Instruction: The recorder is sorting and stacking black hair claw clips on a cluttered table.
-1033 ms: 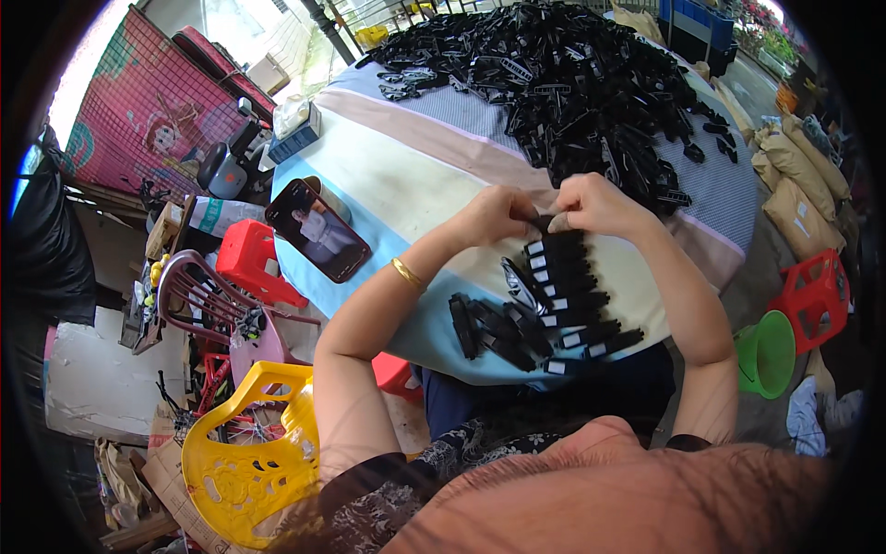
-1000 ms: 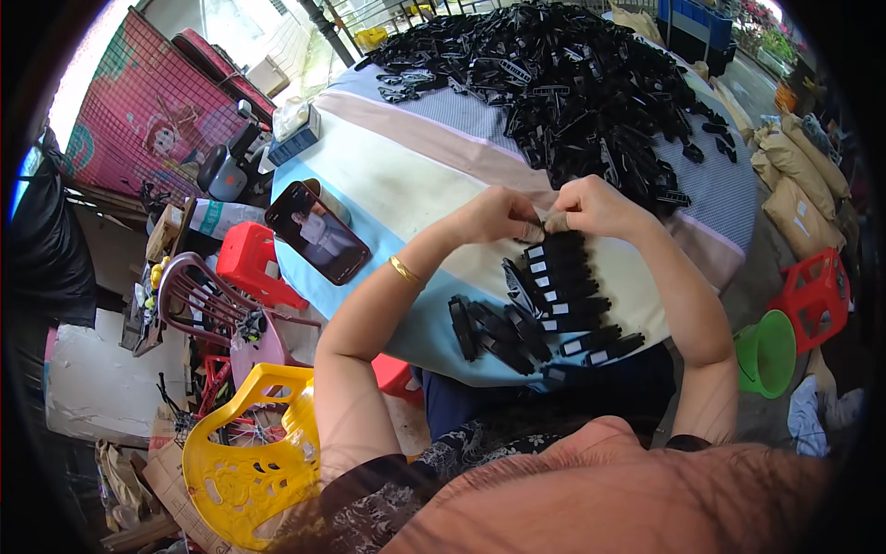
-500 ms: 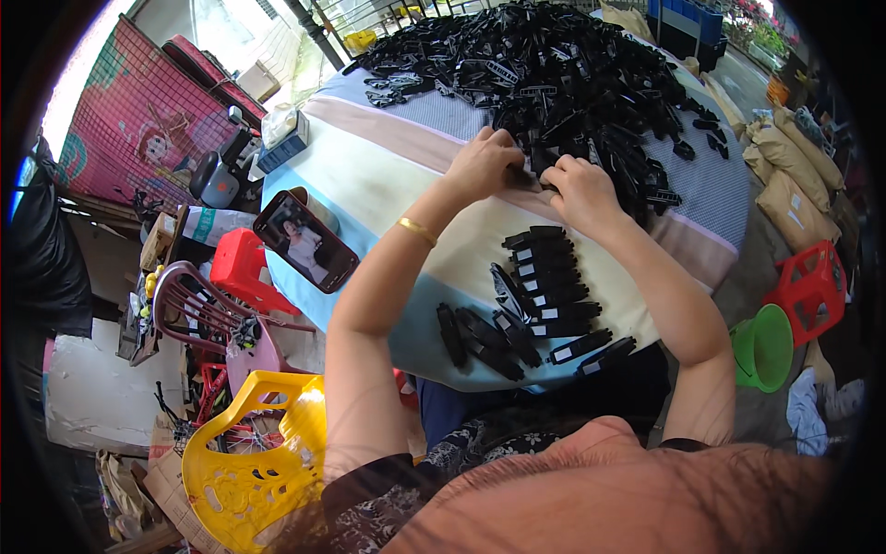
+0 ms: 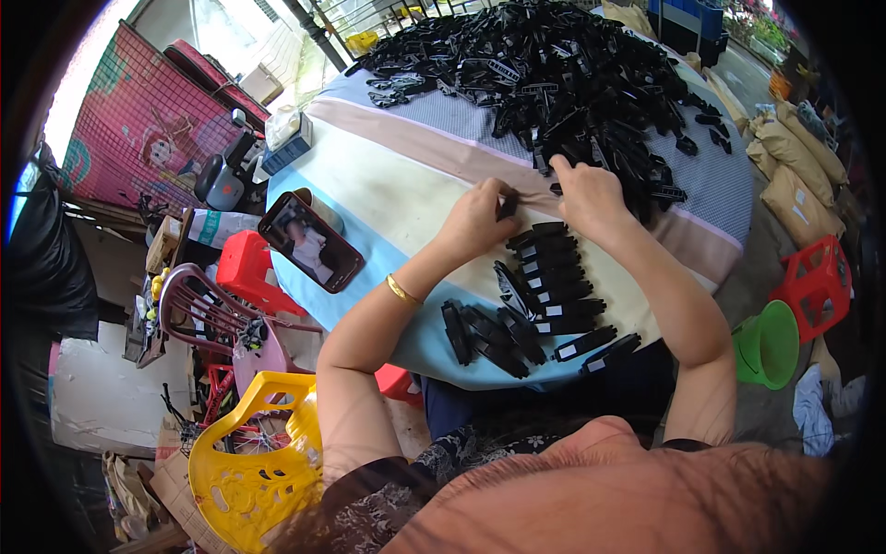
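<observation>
Near the frame's centre, the left hand pinches a small black clip. Just right of it, the right hand rests with fingers curled at the edge of the clip pile, grip unclear. Below them lies a row of clips; a phone sits left.

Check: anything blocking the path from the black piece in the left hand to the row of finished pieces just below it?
Nothing visible. The left hand pinches a black piece directly above the row of black pieces; only bare cloth lies between.
</observation>
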Available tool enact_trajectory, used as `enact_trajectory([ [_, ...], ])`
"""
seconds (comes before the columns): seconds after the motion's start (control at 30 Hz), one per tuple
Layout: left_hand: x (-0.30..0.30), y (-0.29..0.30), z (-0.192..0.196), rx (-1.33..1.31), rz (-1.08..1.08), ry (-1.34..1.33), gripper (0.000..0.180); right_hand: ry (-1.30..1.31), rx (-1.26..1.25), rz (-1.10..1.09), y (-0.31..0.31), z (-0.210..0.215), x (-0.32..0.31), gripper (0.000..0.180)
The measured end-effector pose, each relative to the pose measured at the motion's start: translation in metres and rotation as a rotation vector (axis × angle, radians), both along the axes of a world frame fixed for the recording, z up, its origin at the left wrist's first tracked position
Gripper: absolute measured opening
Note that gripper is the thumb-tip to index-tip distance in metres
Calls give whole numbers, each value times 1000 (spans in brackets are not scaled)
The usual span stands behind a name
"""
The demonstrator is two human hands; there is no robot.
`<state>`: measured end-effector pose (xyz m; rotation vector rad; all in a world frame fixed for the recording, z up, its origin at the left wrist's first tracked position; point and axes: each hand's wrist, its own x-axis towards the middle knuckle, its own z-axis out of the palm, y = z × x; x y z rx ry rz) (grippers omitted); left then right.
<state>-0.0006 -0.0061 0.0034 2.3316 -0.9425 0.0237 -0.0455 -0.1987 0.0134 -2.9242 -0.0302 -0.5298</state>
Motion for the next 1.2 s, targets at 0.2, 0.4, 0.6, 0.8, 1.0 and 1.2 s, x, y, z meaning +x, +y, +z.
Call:
enact_trajectory([
  [0.2, -6, -9, 5, -82, -324, -133, 34, 47, -45, 164, -15, 3, -10, 17],
  [0.4, 1, 3, 0, 8, -40, -21, 30, 4, 210, 232, -7, 15, -13, 11],
  [0.6, -6, -7, -1, -75, -16, 61, 25, 140, 1014, 533, 4, -12, 4, 24],
  [0.8, -6, -4, -4, -105, -5, 32, 27, 130, 547, 509, -13, -5, 4, 27],
  [1.0, -6, 1, -5, -129, 11, 73, 26, 78, 255, 478, -19, 12, -9, 14],
  [1.2, -7, -6, -2, -133, -11, 66, 23, 35, 232, 521, -13, 8, -9, 16],
])
